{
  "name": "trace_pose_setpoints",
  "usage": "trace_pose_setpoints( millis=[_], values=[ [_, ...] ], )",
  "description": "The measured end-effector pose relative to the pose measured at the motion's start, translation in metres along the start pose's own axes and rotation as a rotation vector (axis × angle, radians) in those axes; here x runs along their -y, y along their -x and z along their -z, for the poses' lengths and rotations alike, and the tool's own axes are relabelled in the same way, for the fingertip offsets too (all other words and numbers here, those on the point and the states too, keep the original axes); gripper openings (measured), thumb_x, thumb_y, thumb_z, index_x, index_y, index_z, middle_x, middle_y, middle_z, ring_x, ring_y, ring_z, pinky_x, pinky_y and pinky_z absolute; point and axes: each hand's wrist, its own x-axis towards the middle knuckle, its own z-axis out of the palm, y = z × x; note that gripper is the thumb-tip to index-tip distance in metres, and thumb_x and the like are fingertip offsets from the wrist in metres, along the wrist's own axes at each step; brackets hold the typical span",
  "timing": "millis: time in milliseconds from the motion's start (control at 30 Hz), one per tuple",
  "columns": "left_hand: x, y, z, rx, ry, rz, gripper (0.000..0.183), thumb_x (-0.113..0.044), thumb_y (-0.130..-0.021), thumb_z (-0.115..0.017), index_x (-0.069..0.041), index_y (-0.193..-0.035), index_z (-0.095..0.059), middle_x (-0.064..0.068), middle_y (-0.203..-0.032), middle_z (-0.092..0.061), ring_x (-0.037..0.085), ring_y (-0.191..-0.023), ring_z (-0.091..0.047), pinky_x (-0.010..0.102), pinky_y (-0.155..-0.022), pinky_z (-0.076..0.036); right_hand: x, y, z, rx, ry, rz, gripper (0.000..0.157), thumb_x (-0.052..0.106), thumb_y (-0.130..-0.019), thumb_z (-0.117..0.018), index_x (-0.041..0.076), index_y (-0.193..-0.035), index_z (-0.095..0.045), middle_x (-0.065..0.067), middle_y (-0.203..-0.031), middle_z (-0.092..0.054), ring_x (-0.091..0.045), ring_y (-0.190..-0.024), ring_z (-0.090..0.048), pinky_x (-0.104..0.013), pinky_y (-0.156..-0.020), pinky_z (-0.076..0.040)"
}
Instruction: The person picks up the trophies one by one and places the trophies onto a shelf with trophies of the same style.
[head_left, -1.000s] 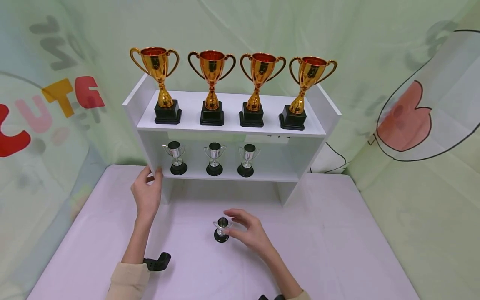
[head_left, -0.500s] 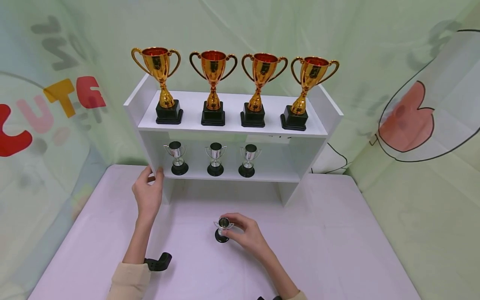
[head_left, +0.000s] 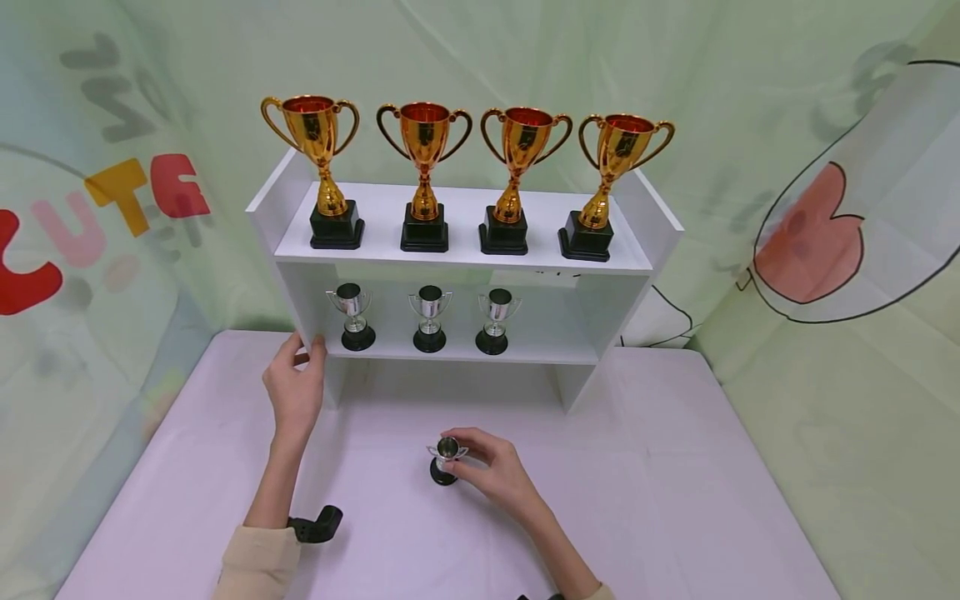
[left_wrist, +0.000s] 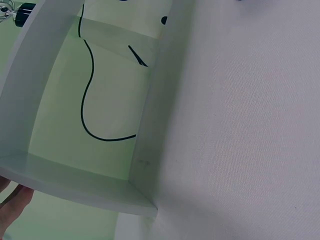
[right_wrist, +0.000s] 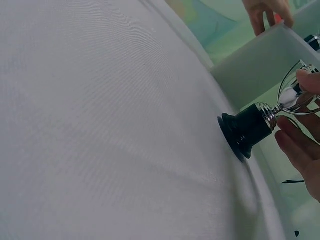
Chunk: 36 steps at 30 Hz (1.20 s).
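Observation:
On the white cloth in front of the shelf stands a small silver trophy (head_left: pixel 447 448) with a black base. My right hand (head_left: pixel 495 471) pinches its cup between thumb and fingers; in the right wrist view the black base (right_wrist: pixel 246 131) is upright on the cloth. My left hand (head_left: pixel 296 390) grips the left side panel of the white shelf (head_left: pixel 461 360), near the middle board. Only its fingertips (left_wrist: pixel 20 196) show in the left wrist view, against the panel. Three similar silver trophies (head_left: pixel 430 304) stand in a row on the middle board.
Several large gold trophies (head_left: pixel 425 133) with black bases line the top board. The middle board has bare room (head_left: pixel 558 333) on its right. A white cloth (head_left: pixel 660 483) covers the table; printed curtains (head_left: pixel 712 125) hang around it.
My right fingers have closed in on the small silver trophy and now pinch it; one second ago they were spread around it. The left hand and the shelf trophies stay put.

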Motion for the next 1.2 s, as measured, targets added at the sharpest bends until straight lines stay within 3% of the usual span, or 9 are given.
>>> trace_pose_setpoints(
  millis=[200, 533, 700, 1100, 1200],
  values=[
    [-0.001, 0.000, 0.001, -0.002, 0.007, -0.002, 0.028, -0.017, -0.100, -0.062, -0.006, -0.122, -0.073, 0.018, -0.115, -0.074, 0.030, -0.087, -0.065, 0.010, -0.066, -0.042, 0.002, 0.002, 0.001, -0.004, -0.027, -0.030, 0.040, 0.015, -0.090, -0.078, 0.012, -0.129, -0.069, -0.007, -0.124, -0.073, -0.014, -0.112, -0.069, -0.027, -0.102, -0.053],
    [0.000, 0.001, 0.001, 0.010, 0.003, 0.010, 0.029, -0.019, -0.101, -0.061, -0.007, -0.125, -0.073, 0.017, -0.118, -0.074, 0.025, -0.088, -0.063, 0.009, -0.067, -0.043, 0.010, 0.007, 0.006, -0.005, -0.037, -0.025, 0.043, 0.016, -0.091, -0.078, 0.007, -0.131, -0.067, -0.008, -0.124, -0.072, -0.013, -0.109, -0.069, -0.023, -0.098, -0.054],
    [-0.001, 0.001, 0.000, 0.006, -0.003, 0.009, 0.029, -0.018, -0.101, -0.061, -0.007, -0.124, -0.073, 0.016, -0.117, -0.074, 0.020, -0.086, -0.062, 0.010, -0.067, -0.043, 0.017, 0.010, 0.011, -0.006, -0.003, -0.010, 0.043, 0.017, -0.091, -0.078, 0.005, -0.132, -0.067, -0.007, -0.122, -0.073, -0.013, -0.109, -0.070, -0.024, -0.097, -0.055],
    [0.000, 0.000, 0.001, 0.014, 0.011, -0.001, 0.030, -0.019, -0.102, -0.060, -0.007, -0.127, -0.072, 0.018, -0.119, -0.073, 0.029, -0.090, -0.065, 0.007, -0.067, -0.043, 0.031, 0.016, 0.028, -0.031, 0.072, 0.079, 0.038, 0.014, -0.091, -0.078, 0.011, -0.128, -0.069, -0.005, -0.118, -0.075, -0.010, -0.103, -0.069, -0.030, -0.094, -0.058],
    [0.000, 0.001, 0.001, 0.016, 0.011, 0.001, 0.030, -0.019, -0.102, -0.060, -0.007, -0.127, -0.072, 0.017, -0.119, -0.073, 0.028, -0.090, -0.065, 0.008, -0.067, -0.043, 0.034, 0.017, 0.035, -0.052, 0.074, 0.104, 0.039, 0.010, -0.090, -0.078, 0.007, -0.128, -0.069, -0.007, -0.118, -0.075, -0.012, -0.101, -0.070, -0.031, -0.093, -0.058]
  ],
)
